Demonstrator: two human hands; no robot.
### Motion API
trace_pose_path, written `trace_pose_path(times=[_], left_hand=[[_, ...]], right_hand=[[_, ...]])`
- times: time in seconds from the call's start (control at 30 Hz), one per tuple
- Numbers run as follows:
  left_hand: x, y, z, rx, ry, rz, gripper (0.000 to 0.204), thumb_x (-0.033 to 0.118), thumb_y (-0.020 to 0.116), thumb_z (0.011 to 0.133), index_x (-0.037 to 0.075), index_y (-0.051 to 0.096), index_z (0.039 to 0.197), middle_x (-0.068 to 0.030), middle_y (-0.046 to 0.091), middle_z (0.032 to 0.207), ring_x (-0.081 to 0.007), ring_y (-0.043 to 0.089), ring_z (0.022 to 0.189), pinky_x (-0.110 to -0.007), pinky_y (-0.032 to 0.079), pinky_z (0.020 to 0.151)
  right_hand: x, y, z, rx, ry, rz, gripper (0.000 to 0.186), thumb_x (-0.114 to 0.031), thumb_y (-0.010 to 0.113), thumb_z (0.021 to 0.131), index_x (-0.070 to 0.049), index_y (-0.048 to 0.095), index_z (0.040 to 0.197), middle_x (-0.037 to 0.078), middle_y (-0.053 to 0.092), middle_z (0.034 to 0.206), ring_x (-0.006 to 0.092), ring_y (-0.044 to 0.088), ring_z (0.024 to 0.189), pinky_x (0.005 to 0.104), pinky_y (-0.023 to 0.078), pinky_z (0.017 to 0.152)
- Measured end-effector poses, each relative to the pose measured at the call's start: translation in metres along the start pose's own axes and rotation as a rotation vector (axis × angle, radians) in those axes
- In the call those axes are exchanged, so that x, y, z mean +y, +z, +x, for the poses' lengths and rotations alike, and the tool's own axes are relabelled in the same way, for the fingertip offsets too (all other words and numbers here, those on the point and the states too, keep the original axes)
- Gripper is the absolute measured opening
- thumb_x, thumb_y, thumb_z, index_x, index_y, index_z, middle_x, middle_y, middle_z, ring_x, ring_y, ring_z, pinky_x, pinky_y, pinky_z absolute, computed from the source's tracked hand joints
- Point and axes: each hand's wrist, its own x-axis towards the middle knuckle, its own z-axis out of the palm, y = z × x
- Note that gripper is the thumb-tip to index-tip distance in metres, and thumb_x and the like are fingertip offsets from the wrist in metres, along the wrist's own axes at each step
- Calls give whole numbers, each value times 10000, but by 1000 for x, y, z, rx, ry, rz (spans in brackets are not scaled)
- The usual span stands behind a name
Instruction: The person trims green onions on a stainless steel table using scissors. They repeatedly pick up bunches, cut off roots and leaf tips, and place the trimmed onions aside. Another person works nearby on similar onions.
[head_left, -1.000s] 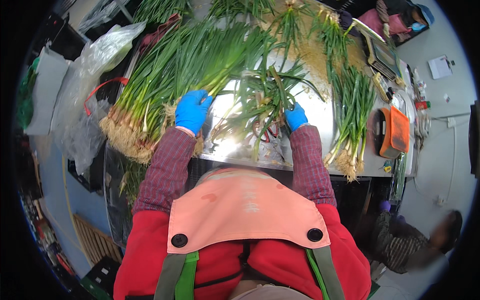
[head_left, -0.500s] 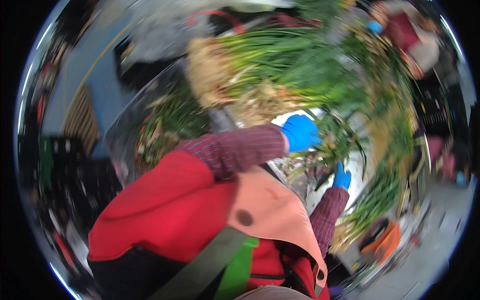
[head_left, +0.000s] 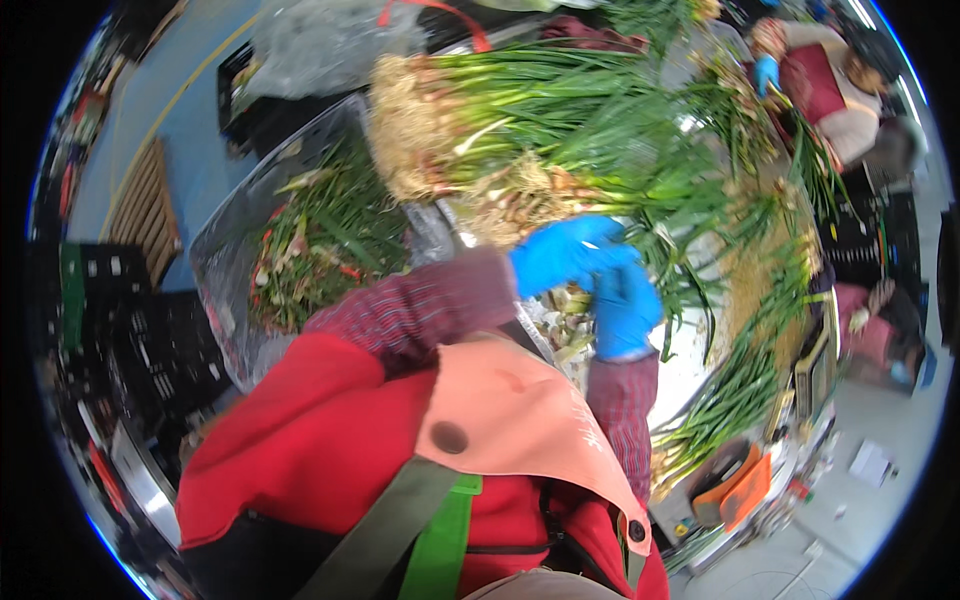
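My two hands, both in blue gloves, meet over the white work surface [head_left: 685, 385]. My left hand [head_left: 560, 255] reaches in with its fingers bent against my right hand [head_left: 626, 310]. Both look closed; anything held between them is hidden. Beyond them lies a big pile of spring onions [head_left: 540, 100], roots toward the left and green leaves toward the right. A smaller clump of roots [head_left: 525, 200] sits just past my left hand. Pale onion trimmings [head_left: 565, 325] are scattered below my hands, and loose green leaves [head_left: 690, 280] droop at their right.
A plastic-lined bin [head_left: 215, 265] of green trimmings stands at my left. More spring onions [head_left: 740, 390] lie along the right edge, near an orange object [head_left: 745, 490]. A co-worker [head_left: 825, 90] with a blue glove handles leaves at the far right. Black crates [head_left: 165, 355] stand left.
My right hand has moved up and left to meet my left hand. My left hand has shifted left, drawing its forearm back.
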Motion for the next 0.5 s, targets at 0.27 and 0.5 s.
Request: trace_pose_path(times=[0.27,0.5], left_hand=[[2,-130,-112,698,225,125,317,260,501,986,43,630,1177,-77,656,1140,-160,631,1017,-241,489,646],[-64,-304,-285,1156,70,-220,421,399,599,950,103,611,1250,-32,637,1151,-151,568,872,-271,461,671]], right_hand=[[11,38,36,-48,511,285,348,-215,677,907,27,635,1153,63,700,941,120,623,731,266,496,650],[54,19,103,112,803,574,368,-276,570,942,61,612,1084,132,691,855,207,642,636,330,562,569]])
